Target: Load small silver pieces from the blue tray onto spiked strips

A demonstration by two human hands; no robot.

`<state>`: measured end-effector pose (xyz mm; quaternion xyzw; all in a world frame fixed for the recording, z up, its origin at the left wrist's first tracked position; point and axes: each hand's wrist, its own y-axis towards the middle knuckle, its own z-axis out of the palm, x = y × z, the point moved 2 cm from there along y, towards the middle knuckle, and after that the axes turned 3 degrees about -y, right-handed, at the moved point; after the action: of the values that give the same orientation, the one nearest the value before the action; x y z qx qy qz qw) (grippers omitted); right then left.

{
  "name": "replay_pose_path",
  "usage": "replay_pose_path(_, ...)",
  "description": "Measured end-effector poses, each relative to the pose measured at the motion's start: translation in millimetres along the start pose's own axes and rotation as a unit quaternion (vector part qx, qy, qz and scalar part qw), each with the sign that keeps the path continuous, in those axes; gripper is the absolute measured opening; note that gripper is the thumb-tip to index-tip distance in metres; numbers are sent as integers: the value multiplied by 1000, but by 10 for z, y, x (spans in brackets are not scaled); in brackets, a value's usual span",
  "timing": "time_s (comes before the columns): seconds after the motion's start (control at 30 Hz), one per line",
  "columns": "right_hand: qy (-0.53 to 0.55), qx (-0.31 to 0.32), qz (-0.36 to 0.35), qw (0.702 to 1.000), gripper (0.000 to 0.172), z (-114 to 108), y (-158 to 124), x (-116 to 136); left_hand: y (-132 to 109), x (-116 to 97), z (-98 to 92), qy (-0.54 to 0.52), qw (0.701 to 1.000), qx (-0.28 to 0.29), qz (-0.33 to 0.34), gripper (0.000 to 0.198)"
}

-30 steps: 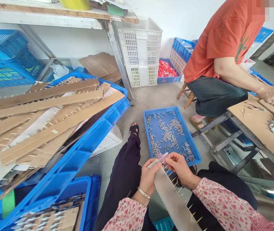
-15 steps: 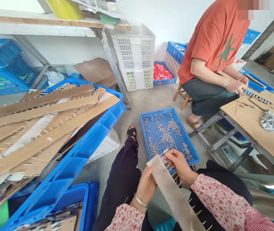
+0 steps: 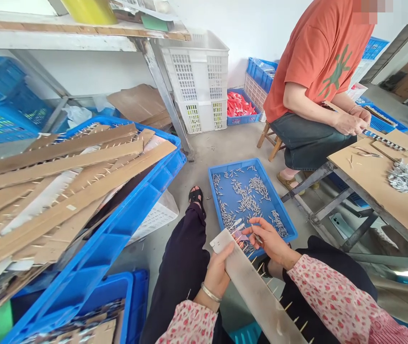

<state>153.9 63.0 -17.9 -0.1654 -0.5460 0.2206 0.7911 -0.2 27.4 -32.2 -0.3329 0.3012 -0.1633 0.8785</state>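
My left hand (image 3: 218, 273) is wrapped round the upper end of a long cardboard strip (image 3: 257, 296), which slants down toward my lap. Pale thin sticks (image 3: 277, 302) stick out in a row along its right edge. Small pale pieces (image 3: 238, 223) sit on the sticks at the far end. Just right of these, my right hand (image 3: 271, 242) pinches a small grey piece (image 3: 258, 238) between thumb and fingers. Below lies a shallow blue tray (image 3: 269, 203) with many small silvery, pointed pieces (image 3: 247, 197) scattered in it.
At left, a large blue crate (image 3: 125, 210) is heaped with cardboard strips (image 3: 82, 196) bristling with sticks. A co-worker in an orange shirt (image 3: 314, 62) sits at a low table (image 3: 376, 186) on the right, holding another strip. White crates (image 3: 198, 81) stand behind.
My right fingers have drawn back from the sticks at the strip's far end, uncovering pale pieces there. The strip's end has shifted slightly left.
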Motion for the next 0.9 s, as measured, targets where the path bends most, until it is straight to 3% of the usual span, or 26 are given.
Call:
replay_pose_path(0.17,7,11,35,999,33,17,-4,31,1,-1,-8,10,1000,-7,3,32)
replay_pose_path(0.37,28,-76,51,995,26,-20,2,-15,0,-11,5,17,1000,-14,8,35)
replay_pose_path(0.47,31,-83,52,995,27,-16,18,-48,5,-20,15,29,999,-11,11,33)
replay_pose_path(0.6,21,-57,23,998,28,38,21,-35,12,-33,27,48,999,-1,13,32)
replay_pose_path(0.9,-23,-132,-56,989,34,107,53,-29,17,-20,53,54,998,9,14,29)
